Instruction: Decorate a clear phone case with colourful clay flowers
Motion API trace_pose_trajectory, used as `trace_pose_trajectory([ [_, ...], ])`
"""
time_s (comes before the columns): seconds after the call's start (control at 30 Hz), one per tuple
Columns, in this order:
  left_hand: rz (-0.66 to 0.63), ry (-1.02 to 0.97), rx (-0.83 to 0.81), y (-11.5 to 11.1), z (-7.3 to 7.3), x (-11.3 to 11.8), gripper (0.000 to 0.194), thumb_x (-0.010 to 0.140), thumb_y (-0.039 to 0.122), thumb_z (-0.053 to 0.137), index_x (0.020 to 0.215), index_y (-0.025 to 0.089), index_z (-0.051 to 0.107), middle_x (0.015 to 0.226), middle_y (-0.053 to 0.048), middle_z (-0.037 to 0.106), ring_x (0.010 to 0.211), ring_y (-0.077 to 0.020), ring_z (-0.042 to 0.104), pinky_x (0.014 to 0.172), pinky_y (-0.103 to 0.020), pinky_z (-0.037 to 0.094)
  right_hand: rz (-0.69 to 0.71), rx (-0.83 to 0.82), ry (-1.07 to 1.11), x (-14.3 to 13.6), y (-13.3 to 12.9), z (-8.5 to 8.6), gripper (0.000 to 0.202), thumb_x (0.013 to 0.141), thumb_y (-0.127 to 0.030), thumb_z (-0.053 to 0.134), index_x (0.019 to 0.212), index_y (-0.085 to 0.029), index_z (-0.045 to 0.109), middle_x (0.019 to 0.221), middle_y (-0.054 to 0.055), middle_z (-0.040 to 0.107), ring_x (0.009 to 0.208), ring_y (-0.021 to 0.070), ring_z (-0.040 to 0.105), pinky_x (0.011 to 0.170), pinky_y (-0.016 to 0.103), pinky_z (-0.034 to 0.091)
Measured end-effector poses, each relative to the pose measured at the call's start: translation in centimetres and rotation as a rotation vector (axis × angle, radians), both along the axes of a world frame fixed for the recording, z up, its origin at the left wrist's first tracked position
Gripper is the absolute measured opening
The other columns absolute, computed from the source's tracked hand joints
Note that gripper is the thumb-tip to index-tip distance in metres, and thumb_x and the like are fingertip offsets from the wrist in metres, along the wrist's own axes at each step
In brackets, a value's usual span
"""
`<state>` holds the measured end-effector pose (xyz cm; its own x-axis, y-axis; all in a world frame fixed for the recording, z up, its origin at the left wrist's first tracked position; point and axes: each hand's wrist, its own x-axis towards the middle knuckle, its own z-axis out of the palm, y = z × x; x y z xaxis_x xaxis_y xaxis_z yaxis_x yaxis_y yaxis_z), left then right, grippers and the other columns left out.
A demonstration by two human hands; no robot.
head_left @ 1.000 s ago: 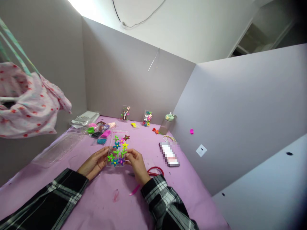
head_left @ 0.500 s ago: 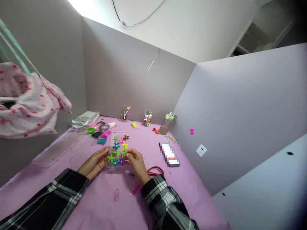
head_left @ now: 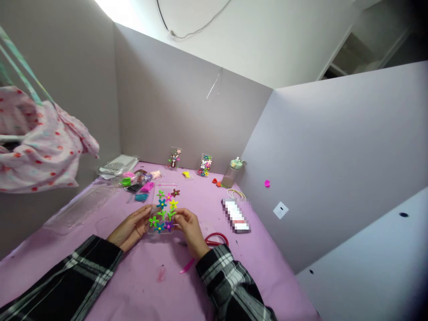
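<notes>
A clear panel (head_left: 162,213) covered with small clay flowers in green, blue, yellow, brown, pink and purple is held above the pink tabletop (head_left: 127,285). My left hand (head_left: 133,226) grips its left edge, and my right hand (head_left: 190,228) pinches the right edge near the green stems. Red-handled scissors (head_left: 217,239) lie just right of my right hand, their blades partly hidden behind it. A pink tool (head_left: 187,266) rests below my right wrist.
Clay packets (head_left: 141,197) lie at the back left beside a clear tray (head_left: 80,209). Two decorated panels (head_left: 205,165) lean on the back wall, near a bottle (head_left: 233,173). A phone (head_left: 236,216) lies right. A dotted cloth (head_left: 47,147) hangs left.
</notes>
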<state>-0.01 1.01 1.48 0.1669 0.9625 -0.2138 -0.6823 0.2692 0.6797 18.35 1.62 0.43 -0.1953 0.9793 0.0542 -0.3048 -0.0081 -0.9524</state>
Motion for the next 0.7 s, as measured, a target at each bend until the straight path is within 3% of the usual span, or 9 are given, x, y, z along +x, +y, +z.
trace_pose_trajectory([
  [0.5,-0.003,-0.029,-0.001,0.0,-0.1,0.0,0.031,0.089,0.008,0.057,0.119,0.013,0.064,0.093,-0.01,0.078,0.082,-0.0218,0.074,0.063,-0.023,0.058,0.011,0.011,-0.026,0.0,0.0,-0.5,0.022,0.075,-0.037,0.07,0.087,-0.019,0.065,0.076,-0.001,0.065,0.066,0.0136,0.06,0.065,0.026,0.05],
  [0.6,0.012,-0.057,-0.015,0.1,-0.3,0.0,0.032,0.089,0.006,0.057,0.12,0.012,0.064,0.093,-0.012,0.078,0.08,-0.0217,0.074,0.062,-0.023,0.058,-0.019,0.072,-0.159,0.1,-0.3,-0.1,0.018,0.078,-0.033,0.065,0.089,-0.019,0.066,0.081,0.001,0.066,0.074,0.0159,0.061,0.069,0.028,0.05],
  [0.7,0.049,-0.101,-0.034,0.3,-0.6,-0.1,0.035,0.09,0.006,0.056,0.124,0.012,0.061,0.092,-0.011,0.078,0.077,-0.021,0.074,0.058,-0.023,0.058,-0.187,0.29,-0.435,1.8,-1.0,1.7,0.016,0.083,-0.028,0.06,0.094,-0.019,0.067,0.095,0.005,0.067,0.087,0.0178,0.061,0.076,0.029,0.048],
])
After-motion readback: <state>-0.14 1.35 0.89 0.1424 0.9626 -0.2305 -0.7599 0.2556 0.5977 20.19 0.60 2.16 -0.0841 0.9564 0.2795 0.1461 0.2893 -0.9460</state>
